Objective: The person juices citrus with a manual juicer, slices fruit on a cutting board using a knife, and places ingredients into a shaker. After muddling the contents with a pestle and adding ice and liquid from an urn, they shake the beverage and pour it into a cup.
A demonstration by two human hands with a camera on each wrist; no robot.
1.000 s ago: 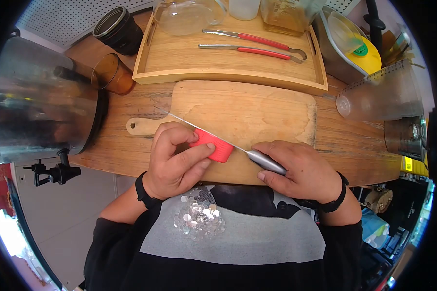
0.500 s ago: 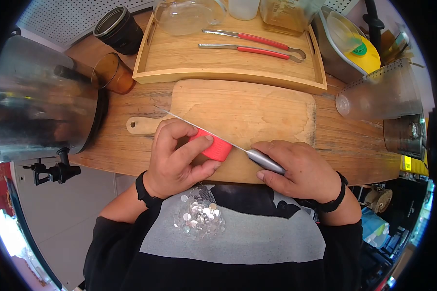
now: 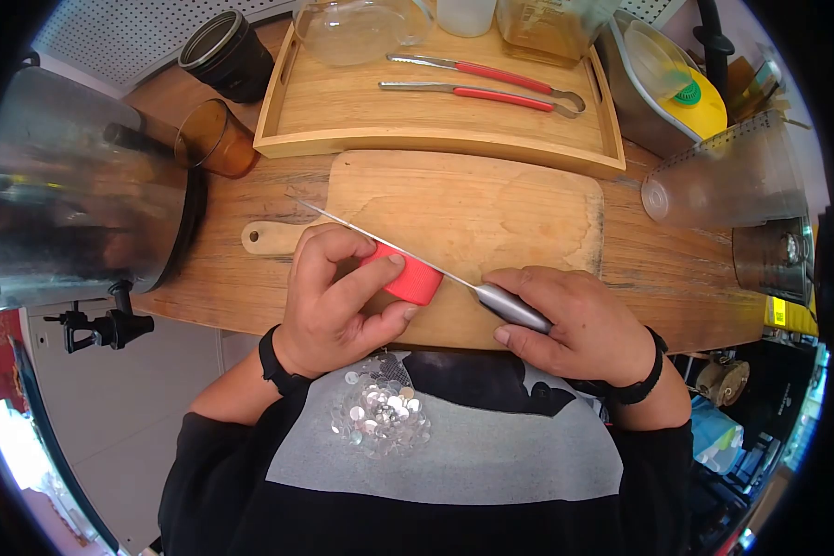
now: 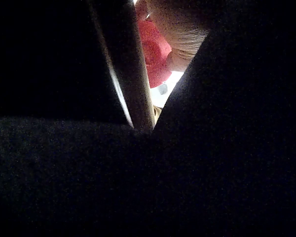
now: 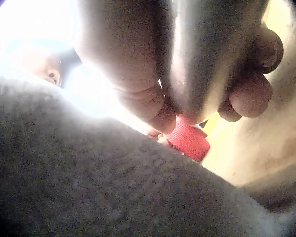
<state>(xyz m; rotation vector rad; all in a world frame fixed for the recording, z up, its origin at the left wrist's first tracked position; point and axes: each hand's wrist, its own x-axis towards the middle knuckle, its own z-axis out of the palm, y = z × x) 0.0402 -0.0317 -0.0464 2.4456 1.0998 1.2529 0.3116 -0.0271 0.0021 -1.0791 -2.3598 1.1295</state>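
Observation:
My left hand [image 3: 329,301] pinches a red screw cap [image 3: 415,281], ribbed along its side, between fingers and thumb over the near part of the wooden cutting board [image 3: 491,204]. My right hand [image 3: 579,324] grips the silver handle of a knife [image 3: 514,309]. The narrow blade runs up and left along the cap's far side, its tip out past the board's edge near the board's handle. In the dark left wrist view, the cap [image 4: 155,54] shows a round face. The right wrist view shows the cap [image 5: 190,140] beyond my fingers.
Behind the board, a wooden tray [image 3: 343,139] holds red-handled tongs [image 3: 500,72] and clear vessels. At left stand a large metal container [image 3: 74,195], an amber glass [image 3: 218,139] and a black cup [image 3: 232,60]. Clear plastic cups [image 3: 732,181] lie at right.
The red cap has turned in my left fingers, so its ribbed side now shows. My left index finger and thumb have shifted on it. The knife has moved only slightly.

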